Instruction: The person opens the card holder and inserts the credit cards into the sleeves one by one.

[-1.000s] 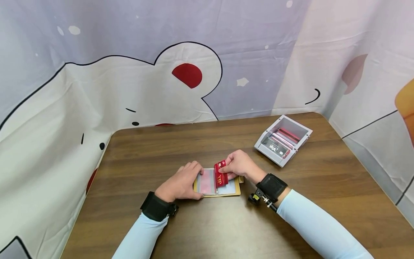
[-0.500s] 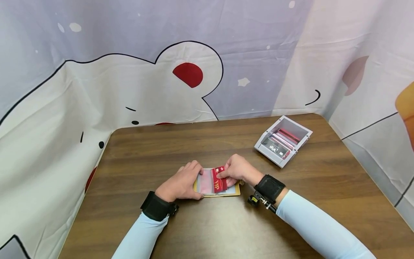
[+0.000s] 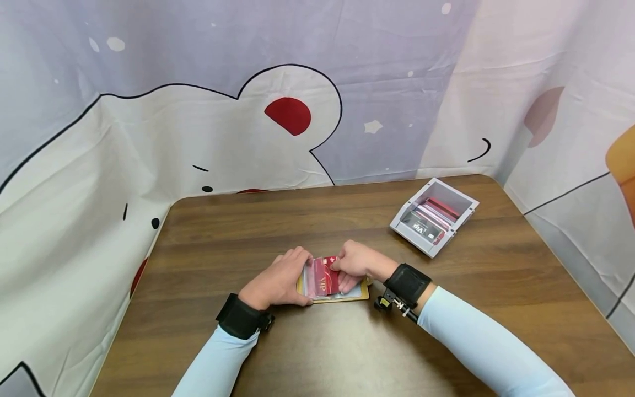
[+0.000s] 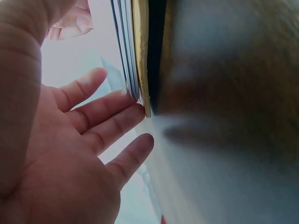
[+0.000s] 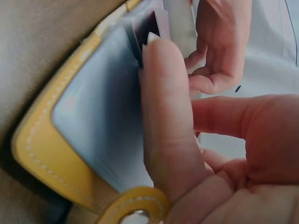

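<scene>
A yellow card holder lies spread on the table, its clear plastic sleeves facing up. My left hand holds it at the left side, thumb at the near edge and index finger at the far edge. In the left wrist view, fingertips touch the sleeve edges and yellow cover. With my right hand I pinch a red VIP card, which now shows partly through a clear sleeve. The right wrist view has the stitched cover and its snap strap beside my finger.
At the back right stands a grey open box with a black VIP card and several red and pale cards. A printed curtain hangs behind the wooden table.
The red card has moved left and toward me, from above the right page to partly under a sleeve's plastic. My right hand moved with it; the left hand has stayed put.
</scene>
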### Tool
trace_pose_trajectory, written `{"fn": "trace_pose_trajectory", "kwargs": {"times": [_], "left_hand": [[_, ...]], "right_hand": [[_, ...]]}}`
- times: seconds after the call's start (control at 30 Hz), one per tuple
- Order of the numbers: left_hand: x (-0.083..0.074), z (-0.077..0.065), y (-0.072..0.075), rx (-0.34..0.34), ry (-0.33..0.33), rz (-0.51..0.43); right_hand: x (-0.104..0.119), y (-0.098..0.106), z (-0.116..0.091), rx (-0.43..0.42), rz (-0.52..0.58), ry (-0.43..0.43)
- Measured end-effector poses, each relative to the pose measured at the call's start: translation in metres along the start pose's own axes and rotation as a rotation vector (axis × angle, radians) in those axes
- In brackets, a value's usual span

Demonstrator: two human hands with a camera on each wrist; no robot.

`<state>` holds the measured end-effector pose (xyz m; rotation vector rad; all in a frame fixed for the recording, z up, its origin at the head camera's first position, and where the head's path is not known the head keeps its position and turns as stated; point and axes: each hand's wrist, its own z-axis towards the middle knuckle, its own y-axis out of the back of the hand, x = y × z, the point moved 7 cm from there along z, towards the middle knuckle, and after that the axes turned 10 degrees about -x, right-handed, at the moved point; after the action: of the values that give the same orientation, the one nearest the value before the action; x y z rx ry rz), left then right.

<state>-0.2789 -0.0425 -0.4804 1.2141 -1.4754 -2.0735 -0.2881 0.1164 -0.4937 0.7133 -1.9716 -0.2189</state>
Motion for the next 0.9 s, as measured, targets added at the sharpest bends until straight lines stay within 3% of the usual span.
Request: {"fn": "trace_pose_trajectory", "kwargs": {"times": [0.23, 0.67, 0.77, 0.9], "left_hand": [[0.0, 0.001, -0.001, 0.001, -0.015, -0.009], [-0.002, 0.005, -0.002, 0.012, -0.016, 0.0], [-0.001, 0.005, -0.002, 0.015, -0.023, 0.009], [-0.001, 0.005, -0.003, 0.023, -0.023, 0.022]], "right_hand": [[0.005, -0.008, 0.003, 0.054, -0.061, 0.006], [0.007, -0.012, 0.004, 0.045, 0.106, 0.046], [0.006, -0.009, 0.006, 0.015, 0.088, 0.082], [0.011, 0.008, 0.005, -0.105, -0.06, 0.192]]}}
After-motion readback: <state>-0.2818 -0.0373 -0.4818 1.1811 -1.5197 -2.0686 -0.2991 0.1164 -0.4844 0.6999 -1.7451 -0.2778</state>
